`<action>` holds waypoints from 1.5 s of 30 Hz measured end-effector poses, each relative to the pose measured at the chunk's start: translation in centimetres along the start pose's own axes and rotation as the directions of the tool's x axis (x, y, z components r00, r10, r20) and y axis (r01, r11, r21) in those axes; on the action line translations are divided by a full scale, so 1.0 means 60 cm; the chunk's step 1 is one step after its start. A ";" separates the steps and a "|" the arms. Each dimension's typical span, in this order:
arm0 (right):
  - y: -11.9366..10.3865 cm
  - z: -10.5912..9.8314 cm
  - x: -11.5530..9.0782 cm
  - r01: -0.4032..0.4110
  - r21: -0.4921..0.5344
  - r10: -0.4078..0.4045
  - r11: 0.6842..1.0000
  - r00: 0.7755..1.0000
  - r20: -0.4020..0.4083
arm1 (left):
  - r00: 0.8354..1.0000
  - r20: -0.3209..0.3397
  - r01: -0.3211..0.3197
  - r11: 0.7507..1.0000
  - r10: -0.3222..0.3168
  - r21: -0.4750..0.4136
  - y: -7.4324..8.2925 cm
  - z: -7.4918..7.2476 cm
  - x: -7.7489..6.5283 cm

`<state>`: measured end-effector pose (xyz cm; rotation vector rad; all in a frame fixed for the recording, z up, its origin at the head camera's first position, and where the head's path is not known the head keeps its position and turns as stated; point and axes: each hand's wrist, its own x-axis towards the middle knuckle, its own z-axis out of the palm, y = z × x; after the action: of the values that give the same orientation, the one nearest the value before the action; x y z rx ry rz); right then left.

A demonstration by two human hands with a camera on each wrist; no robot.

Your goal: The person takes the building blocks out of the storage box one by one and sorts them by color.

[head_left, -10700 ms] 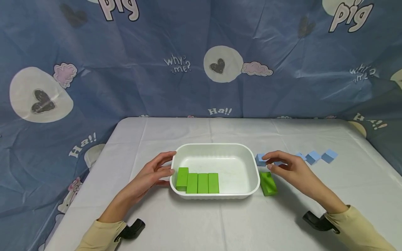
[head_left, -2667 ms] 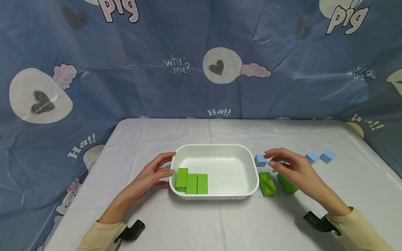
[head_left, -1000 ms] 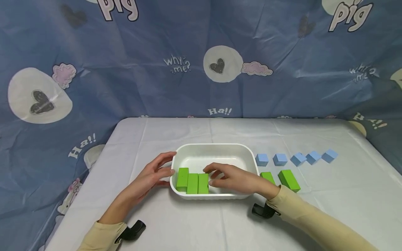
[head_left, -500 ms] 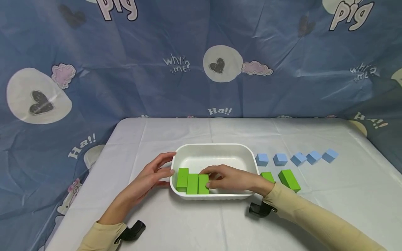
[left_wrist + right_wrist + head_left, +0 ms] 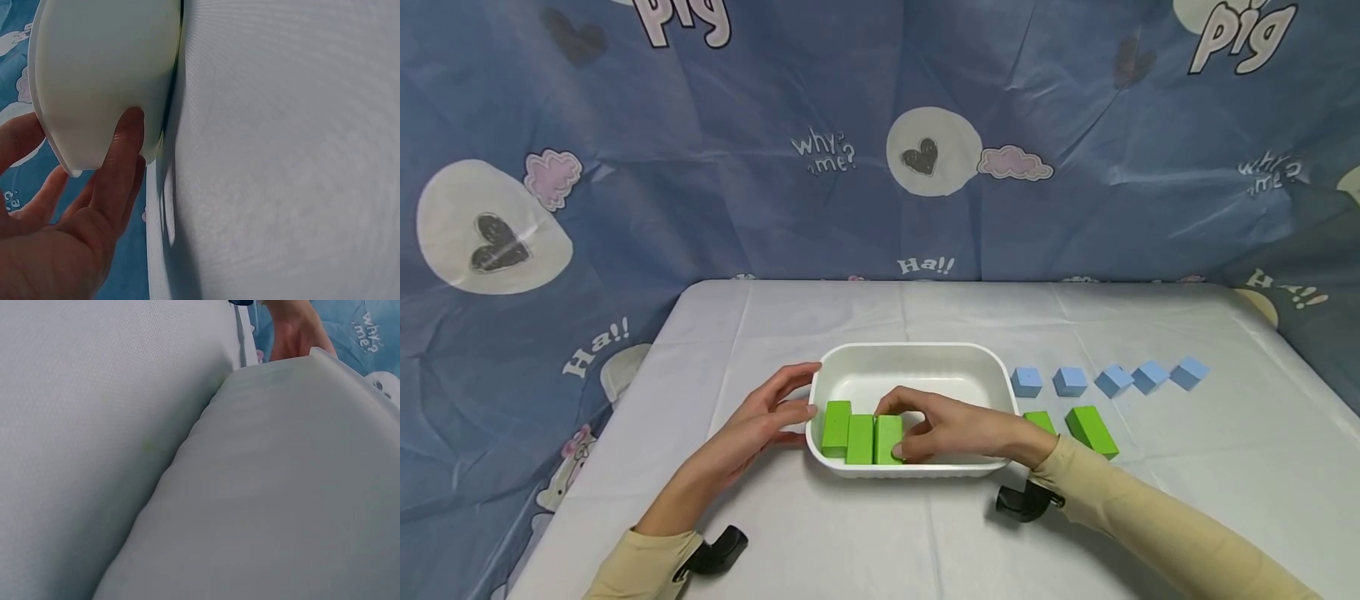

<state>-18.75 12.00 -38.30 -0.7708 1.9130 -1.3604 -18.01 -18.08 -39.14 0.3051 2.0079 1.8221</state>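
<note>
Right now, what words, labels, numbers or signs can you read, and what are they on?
"pig": twice, at the top of the blue backdrop.
"why me?": backdrop, middle and right.
"Ha!!": backdrop, left, middle and right, the right one creased.
Left wrist view: backdrop letters too blurred or cut off to read.
White tray, green blocks, blue cubes: no text visible.
</note>
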 end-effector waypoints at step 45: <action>-0.012 -0.005 -0.028 0.186 -0.093 -0.204 0.978 0.949 -0.242 | 1.000 -0.011 0.005 1.000 -0.005 -0.013 -0.001 0.002 -0.001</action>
<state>-17.91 13.24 -37.25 -0.8768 2.1341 -1.5824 -17.90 -17.99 -39.19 0.2864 2.0011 1.8369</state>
